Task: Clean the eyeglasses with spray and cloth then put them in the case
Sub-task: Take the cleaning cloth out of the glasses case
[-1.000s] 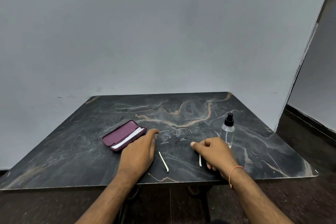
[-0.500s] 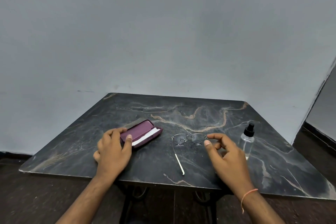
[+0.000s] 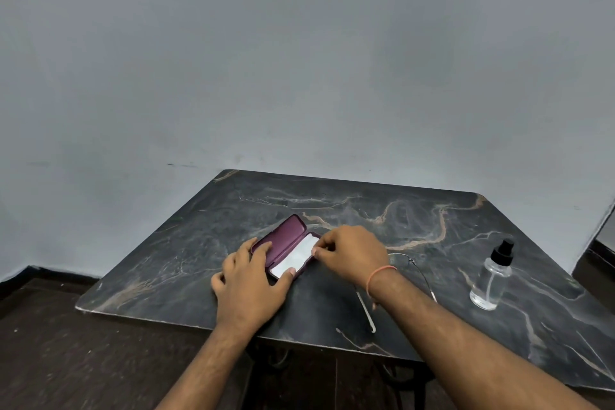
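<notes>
A maroon glasses case (image 3: pixel 285 237) lies open on the dark marble table (image 3: pixel 416 220). A white cloth (image 3: pixel 294 256) sits folded in its near half. My left hand (image 3: pixel 248 283) grips the case's near end, fingers on the lid and thumb at the corner. My right hand (image 3: pixel 352 251) reaches across and pinches the cloth's right edge. The thin-framed eyeglasses (image 3: pixel 404 260) lie on the table behind my right wrist, mostly hidden; one temple arm sticks out toward me. A clear spray bottle (image 3: pixel 491 276) with a black pump stands at the right.
A grey wall rises just behind the table's far edge. The table's near edge runs under my forearms, with dark floor below and to the left. A doorway edge shows at far right.
My right hand left the eyeglasses and crossed left to the cloth in the case. My left hand shifted onto the case's near end. The camera view swung left.
</notes>
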The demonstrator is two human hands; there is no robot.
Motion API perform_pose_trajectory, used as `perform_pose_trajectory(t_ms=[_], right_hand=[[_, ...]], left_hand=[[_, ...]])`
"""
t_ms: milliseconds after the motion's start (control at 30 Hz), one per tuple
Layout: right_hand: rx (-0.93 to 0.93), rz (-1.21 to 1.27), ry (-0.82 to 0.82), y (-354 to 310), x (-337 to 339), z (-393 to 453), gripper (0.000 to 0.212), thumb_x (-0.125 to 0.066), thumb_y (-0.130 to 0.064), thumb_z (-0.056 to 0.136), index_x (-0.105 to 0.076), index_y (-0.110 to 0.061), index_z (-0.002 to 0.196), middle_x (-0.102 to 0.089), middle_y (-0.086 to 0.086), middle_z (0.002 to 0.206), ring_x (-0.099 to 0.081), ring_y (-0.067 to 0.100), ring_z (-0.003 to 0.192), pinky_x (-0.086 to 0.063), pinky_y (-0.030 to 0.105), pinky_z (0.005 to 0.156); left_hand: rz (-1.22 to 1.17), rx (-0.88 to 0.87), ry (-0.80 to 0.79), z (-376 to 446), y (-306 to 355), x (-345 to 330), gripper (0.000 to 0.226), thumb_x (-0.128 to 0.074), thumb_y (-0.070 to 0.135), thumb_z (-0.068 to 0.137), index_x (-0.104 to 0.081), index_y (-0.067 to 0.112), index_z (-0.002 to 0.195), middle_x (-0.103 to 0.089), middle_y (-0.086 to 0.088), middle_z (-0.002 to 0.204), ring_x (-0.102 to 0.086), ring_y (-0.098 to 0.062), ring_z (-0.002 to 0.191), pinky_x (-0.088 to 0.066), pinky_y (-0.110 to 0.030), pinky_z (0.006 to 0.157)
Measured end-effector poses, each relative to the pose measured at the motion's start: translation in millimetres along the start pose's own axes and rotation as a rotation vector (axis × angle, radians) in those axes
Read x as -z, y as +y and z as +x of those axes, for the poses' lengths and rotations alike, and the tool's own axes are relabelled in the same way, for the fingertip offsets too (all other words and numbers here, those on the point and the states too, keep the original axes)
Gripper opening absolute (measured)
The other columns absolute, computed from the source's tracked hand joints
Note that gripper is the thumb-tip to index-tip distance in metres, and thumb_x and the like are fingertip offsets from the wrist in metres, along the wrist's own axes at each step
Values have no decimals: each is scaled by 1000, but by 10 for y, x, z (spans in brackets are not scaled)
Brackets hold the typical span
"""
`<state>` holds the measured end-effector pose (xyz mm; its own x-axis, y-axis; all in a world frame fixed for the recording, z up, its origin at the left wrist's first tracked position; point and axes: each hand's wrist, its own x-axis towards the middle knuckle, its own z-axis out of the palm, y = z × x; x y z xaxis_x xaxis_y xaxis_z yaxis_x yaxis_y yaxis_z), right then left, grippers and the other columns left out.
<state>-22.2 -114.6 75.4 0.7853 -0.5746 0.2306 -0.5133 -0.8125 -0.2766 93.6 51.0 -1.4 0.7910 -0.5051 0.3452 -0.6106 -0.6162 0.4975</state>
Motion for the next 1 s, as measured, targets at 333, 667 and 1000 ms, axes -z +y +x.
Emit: perform_pose_trajectory(t_ms=[333,667,1000], right_hand=[[-61,-210,-102,-291,-218,385,30,-77,-46,85,-78,-21,101,-69,1,96,-71,28,93,-52,33,72],[-94,-137,-157,-337,-309,445,22,-78,-31,82,-81,-21,102,-79,2,105,-75,27,96,-55,32,70],[-35,56,-85,-223,60,279,11,-72,-30,79,-75,-28,69,-81,-8,85,-74,15,81,-56,28,65]], left_hand=[[-73,-38,32,-4,-21,-12,96,-63,82,82,-32,41,162,-26,26,166,-35,-14,149,-35,-50,115],[-98,-43,32,-7,-17,-19,96,-65,83,81,-32,42,161,-28,27,165,-37,-13,148,-36,-51,116],[-99,-31,-14,2,-16,-11,90,-52,84,87,-34,38,162,-28,21,165,-37,-14,149,-34,-51,117]])
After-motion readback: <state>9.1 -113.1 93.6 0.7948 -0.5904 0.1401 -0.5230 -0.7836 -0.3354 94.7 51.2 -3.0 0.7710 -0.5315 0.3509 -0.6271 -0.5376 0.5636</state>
